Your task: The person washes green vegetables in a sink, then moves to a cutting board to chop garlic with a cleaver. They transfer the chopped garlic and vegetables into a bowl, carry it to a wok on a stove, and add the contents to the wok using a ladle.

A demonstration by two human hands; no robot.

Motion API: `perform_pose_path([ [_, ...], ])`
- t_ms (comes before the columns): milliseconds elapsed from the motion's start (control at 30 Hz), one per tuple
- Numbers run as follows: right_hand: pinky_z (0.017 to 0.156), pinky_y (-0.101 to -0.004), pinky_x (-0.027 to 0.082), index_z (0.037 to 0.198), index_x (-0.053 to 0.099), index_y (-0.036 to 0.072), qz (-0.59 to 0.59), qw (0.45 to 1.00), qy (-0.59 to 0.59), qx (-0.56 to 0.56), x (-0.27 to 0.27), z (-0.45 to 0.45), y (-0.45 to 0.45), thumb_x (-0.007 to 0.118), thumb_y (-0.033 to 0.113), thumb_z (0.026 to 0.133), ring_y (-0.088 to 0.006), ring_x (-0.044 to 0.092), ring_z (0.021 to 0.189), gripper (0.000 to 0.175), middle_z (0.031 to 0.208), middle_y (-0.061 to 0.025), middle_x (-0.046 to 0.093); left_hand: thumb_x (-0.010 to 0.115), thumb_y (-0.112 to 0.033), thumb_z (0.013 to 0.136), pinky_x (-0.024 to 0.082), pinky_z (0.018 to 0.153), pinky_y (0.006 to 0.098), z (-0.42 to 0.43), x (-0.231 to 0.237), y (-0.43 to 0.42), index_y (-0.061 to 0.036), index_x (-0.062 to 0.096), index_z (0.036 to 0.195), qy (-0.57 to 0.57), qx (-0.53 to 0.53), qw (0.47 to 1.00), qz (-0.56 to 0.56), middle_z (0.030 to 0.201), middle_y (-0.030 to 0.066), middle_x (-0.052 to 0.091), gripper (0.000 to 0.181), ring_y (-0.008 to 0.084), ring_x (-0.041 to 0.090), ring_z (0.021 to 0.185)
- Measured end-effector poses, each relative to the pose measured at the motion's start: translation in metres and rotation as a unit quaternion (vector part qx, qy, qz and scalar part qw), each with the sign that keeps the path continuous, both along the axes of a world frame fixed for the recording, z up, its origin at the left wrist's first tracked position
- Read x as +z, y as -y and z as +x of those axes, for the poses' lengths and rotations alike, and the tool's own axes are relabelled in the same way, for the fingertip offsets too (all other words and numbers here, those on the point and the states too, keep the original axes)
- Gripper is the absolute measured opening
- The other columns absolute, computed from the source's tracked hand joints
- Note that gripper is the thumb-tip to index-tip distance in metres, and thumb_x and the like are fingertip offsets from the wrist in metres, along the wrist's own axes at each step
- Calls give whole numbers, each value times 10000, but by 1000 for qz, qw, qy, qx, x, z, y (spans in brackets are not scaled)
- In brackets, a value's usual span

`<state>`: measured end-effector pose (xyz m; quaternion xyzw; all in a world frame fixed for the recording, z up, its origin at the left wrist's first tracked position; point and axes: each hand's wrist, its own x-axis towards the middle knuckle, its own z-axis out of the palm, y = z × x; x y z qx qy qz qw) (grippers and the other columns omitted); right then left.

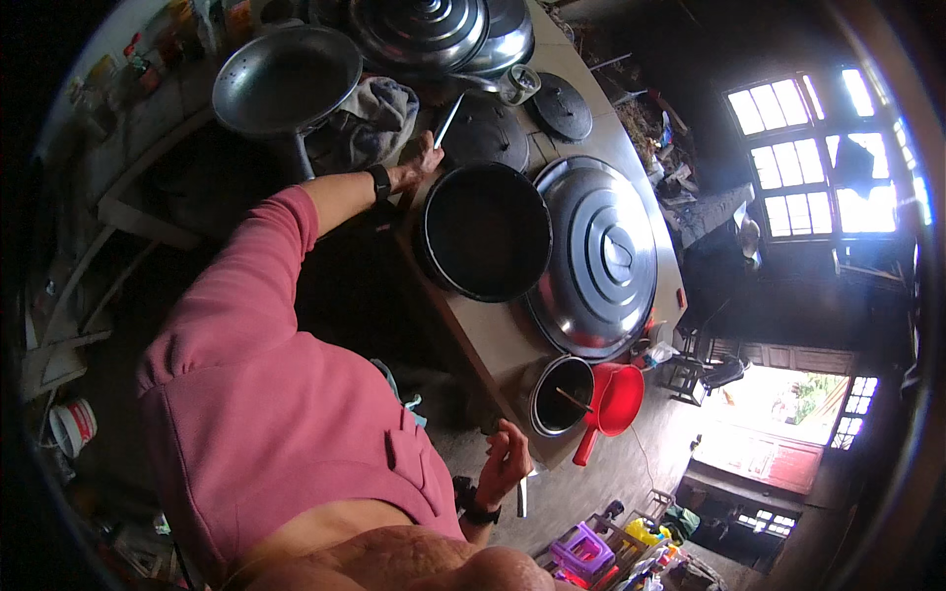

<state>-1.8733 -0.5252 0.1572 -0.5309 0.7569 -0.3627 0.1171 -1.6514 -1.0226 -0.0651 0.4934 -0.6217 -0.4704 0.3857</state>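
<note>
My left hand (423, 156) reaches to the stove counter, its fingers closed on the end of a slim pale handle (449, 122); the utensil's kind is unclear. Beside it stands a deep black pot (488, 232), with a round dark lid (488, 133) behind. A grey cloth (380, 118) and a metal wok (288, 80) lie to its left. My right hand (505, 462) hangs near the counter's front edge, fingers loosely bent and apart, holding nothing visible. Close to it is a metal pot (562, 396) with a wooden stick inside, next to a red plastic dipper (619, 399).
A large domed metal lid (599, 258) covers much of the counter (484, 340). A smaller dark lid (559, 107), a glass mug (519, 83) and more domed lids (421, 29) stand farther back. A purple plastic stool (582, 550) is at the lower right.
</note>
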Motion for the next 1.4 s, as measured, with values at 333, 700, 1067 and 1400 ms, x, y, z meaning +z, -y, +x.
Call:
perform_pose_path([
  [333, 595, -250, 461, 1144, 609, 26, -28, 975, 105, 193, -14, 11, 28, 547, 27, 958, -99, 566, 684, 196, 868, -50, 641, 513, -253, 1004, 441, 681, 247, 13, 143, -116, -119, 524, 1033, -309, -100, 941, -98, 831, -16, 558, 138, 82, 516, 736],
  [700, 835, -281, 479, 1226, 555, 16, 90, 762, 457, 449, -67, 90, 41, 465, 333, 1025, -121, 580, 928, 386, 1027, -48, 620, 567, -295, 974, 465, 882, 302, 80, 182, -431, -165, 510, 1137, -277, -82, 957, -12, 1010, 8, 585, 216, 123, 558, 942],
  [1067, 691, -304, 483, 1211, 466, 49, 186, 635, 391, 640, -97, 228, 5, 543, 323, 986, -122, 536, 781, 363, 947, -29, 551, 559, -329, 974, 423, 1062, 410, 163, 149, -537, -105, 480, 1265, -186, 113, 972, -94, 1230, 84, 583, 376, 213, 544, 1192],
  [1400, 533, -314, 353, 915, 444, 18, -14, 614, 362, 702, -156, 439, -41, 459, 294, 1022, -124, 352, 636, 297, 740, -13, 398, 604, -185, 947, 471, 655, 274, 232, 135, -690, -36, 613, 1035, 176, 263, 918, -240, 806, 48, 566, 174, 109, 554, 736],
])
